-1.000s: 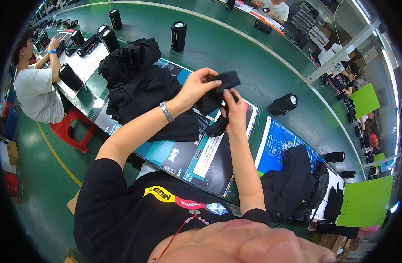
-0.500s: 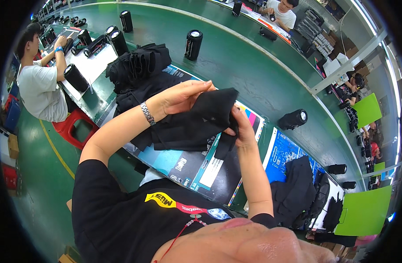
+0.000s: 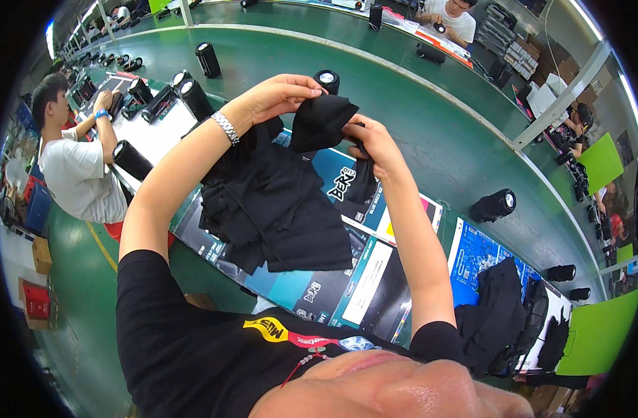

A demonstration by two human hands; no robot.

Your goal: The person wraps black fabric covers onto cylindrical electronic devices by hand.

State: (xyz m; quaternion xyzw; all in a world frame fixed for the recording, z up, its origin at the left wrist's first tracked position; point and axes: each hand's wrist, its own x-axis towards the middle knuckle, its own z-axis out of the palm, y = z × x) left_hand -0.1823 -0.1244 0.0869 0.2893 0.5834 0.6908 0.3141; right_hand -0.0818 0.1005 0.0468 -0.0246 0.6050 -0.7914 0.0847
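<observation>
Between my two hands hangs a piece of black cloth (image 3: 324, 122), raised off the worktop; whether it is a pouch or a flat piece I cannot tell. My left hand (image 3: 283, 97) pinches its upper edge with thumb and fingertips. On the other side my right hand (image 3: 376, 145) is closed around its right edge, fingers bent. Just below and to the left, a loose stack of black cloth pieces (image 3: 284, 209) lies on a printed, multicoloured sheet (image 3: 315, 296) covering the table.
Black cylindrical speakers stand along the green bench, one behind my hands (image 3: 327, 80) and another to the right (image 3: 494, 205). More black cloth (image 3: 492, 313) lies at the right on a blue printed sheet (image 3: 472, 251). A co-worker (image 3: 82, 171) sits at the left beside a white-topped table.
Both hands have moved farther from me, raising the cloth above the stack. My left hand has shifted to a pinch at its upper edge. The stack beneath shows more fully.
</observation>
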